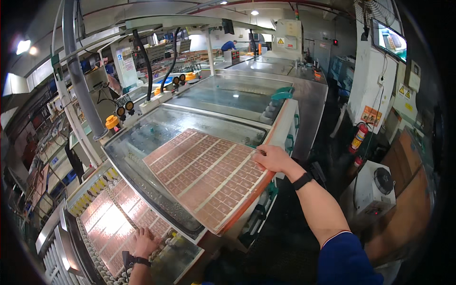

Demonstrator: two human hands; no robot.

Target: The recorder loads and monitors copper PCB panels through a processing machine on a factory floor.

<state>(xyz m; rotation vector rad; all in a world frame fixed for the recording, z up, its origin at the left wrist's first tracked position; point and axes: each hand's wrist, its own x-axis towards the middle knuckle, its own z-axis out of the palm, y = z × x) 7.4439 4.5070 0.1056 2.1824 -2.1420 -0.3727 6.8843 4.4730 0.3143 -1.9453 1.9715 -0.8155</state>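
While the right hand [271, 158] rests flat on the far edge of a big copper sheet [207, 175] lying on the machine's clear lid [142, 137], the left hand [144, 242] lies open, fingers spread, on another shiny copper sheet [111, 223] on the rollers [95, 263] below.

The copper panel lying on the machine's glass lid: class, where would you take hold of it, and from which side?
Probably by a bare outer edge, from the aisle side. The copper panel is thin, flat and wide, and its near corner overhangs the glass lid. The right hand already rests on its right edge, so pinch the margin, thumb above, fingers beneath.
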